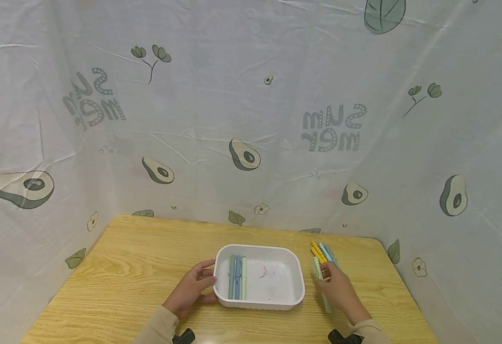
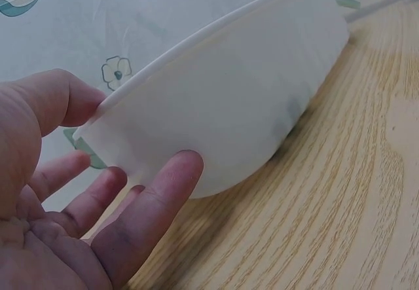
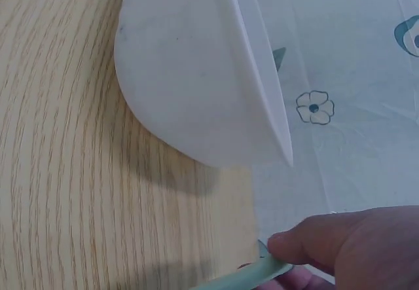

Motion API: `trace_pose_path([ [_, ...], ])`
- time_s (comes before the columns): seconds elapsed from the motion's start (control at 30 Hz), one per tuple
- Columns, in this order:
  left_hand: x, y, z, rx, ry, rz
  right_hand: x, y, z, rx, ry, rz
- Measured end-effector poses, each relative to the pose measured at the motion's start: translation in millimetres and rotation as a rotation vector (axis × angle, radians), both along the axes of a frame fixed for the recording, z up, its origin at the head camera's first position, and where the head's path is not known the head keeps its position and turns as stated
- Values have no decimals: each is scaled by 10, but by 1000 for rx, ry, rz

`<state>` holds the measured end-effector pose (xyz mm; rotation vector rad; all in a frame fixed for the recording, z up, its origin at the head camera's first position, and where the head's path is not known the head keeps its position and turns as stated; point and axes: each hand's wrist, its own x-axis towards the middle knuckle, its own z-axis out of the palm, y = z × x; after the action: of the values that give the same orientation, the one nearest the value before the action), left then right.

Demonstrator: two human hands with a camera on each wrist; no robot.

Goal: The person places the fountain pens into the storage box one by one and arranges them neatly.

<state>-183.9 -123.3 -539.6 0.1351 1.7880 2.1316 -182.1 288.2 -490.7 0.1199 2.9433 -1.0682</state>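
A white plastic tray (image 1: pixel 277 304) sits on the table, with three pens lying side by side at its left end: a grey-green pen (image 1: pixel 231 277), a blue pen (image 1: pixel 237 277) and a light green pen (image 1: pixel 244 278). My left hand (image 1: pixel 194 286) rests against the tray's left end. Its fingers (image 2: pixel 157 205) are spread along the outer wall (image 2: pixel 229 87), one fingertip at the rim. To the right of the tray, my right hand (image 1: pixel 336 285) pinches another light green pen (image 1: pixel 318 268) between thumb and fingers. Part of this pen (image 3: pixel 242 278) also shows in the right wrist view.
Just beyond my right hand lie several more pens: yellow pens (image 1: pixel 317 251), a light blue pen (image 1: pixel 325 250) and a blue-grey pen (image 1: pixel 332 254). The wooden table (image 1: pixel 147 253) meets a patterned white curtain (image 1: pixel 199 181) at the back and sides.
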Motion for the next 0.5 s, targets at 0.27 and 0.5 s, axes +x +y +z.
trace_pose_path([
  [0.27, -4, -5, -5, -10, -9, 4, -20, 82, 17, -60, 44, 34],
  [0.5, -5, -8, -7, -19, -8, 4, -26, 125, 41, -82, 94, 63],
])
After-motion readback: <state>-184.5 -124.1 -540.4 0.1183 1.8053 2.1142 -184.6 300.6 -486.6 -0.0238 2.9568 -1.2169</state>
